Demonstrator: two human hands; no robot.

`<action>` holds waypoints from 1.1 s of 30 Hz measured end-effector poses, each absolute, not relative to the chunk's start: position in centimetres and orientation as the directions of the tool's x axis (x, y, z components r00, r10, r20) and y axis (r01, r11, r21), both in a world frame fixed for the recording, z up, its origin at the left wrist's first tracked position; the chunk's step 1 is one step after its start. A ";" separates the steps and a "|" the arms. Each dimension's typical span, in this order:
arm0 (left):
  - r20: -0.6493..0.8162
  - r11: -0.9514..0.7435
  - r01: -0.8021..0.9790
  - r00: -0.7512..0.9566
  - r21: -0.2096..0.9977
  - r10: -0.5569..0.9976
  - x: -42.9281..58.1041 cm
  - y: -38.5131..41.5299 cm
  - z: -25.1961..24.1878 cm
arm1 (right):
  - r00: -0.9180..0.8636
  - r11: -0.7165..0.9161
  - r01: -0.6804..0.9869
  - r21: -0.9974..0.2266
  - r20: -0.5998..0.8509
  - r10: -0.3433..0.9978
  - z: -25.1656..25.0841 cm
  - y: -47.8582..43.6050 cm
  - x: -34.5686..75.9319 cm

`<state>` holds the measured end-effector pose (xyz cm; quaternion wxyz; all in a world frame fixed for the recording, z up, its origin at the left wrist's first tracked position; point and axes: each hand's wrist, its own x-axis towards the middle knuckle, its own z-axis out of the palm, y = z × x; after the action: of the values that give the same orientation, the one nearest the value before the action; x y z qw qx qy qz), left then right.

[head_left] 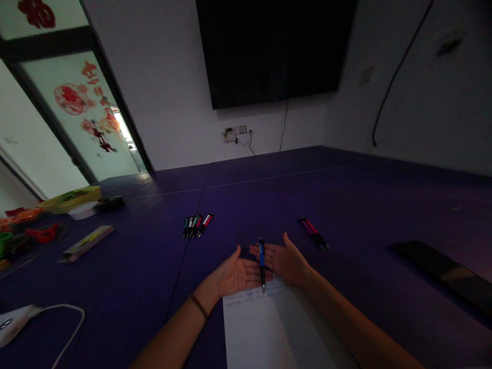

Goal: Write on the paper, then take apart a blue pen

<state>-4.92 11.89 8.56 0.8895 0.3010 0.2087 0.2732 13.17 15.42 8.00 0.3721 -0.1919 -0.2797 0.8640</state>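
Both my hands lie palm up on the dark purple table (pixel 346 205), fingers overlapping in the middle. A blue pen (pixel 262 262) rests across the flat fingers of my left hand (pixel 236 274) and my right hand (pixel 284 260), tip pointing toward me. The fingers are stretched out, not curled round the pen. Under the hands lies a white sheet of paper (pixel 269 333) with a few lines of writing at its top edge. A thin band circles my left wrist.
A row of several pens (pixel 197 224) lies further out to the left, and pink pens (pixel 313 232) to the right. A dark flat object (pixel 442 269) sits at right. At left: a long box (pixel 86 243), scissors (pixel 42 233), a white device with cable (pixel 23 318).
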 end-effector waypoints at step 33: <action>-0.216 0.533 -0.388 0.619 0.752 0.755 -4.2 11.0 9.2 | -0.618 -0.556 -0.559 -0.615 -0.138 0.774 9.3 14.9 13.3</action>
<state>-4.20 10.99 9.20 0.8331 0.3401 0.2695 0.3430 13.27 14.87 9.26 0.3881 -0.2009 -0.2673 0.8588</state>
